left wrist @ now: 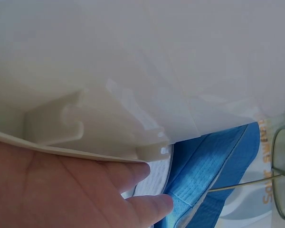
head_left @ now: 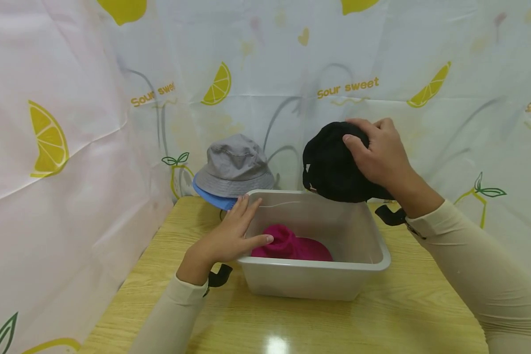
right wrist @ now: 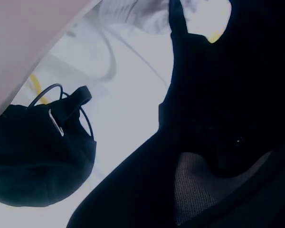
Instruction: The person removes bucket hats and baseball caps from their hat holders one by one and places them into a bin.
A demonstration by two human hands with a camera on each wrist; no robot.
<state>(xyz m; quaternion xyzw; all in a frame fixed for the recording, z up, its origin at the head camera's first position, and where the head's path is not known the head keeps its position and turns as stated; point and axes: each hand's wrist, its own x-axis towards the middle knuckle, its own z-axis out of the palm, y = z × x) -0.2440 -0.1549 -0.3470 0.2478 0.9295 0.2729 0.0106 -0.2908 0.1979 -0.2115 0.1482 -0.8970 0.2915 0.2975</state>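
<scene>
My right hand grips a black baseball cap from above, thumb on the near side of its crown, over the bin's far right rim. The right wrist view looks up into this cap, where mesh lining shows. Spread, straight fingers of my left hand rest along the left rim of a light grey plastic bin. Inside the bin lies a magenta cap, partly hidden by the front wall and my left thumb. Just beyond my left fingertips are a grey bucket hat and a blue hat under it.
A dark green cap with a strap and buckle hangs by a thin wire stand in the right wrist view. Another wire stand reaches under the blue hat. The bin stands on a wooden table, with lemon-print cloth behind and left.
</scene>
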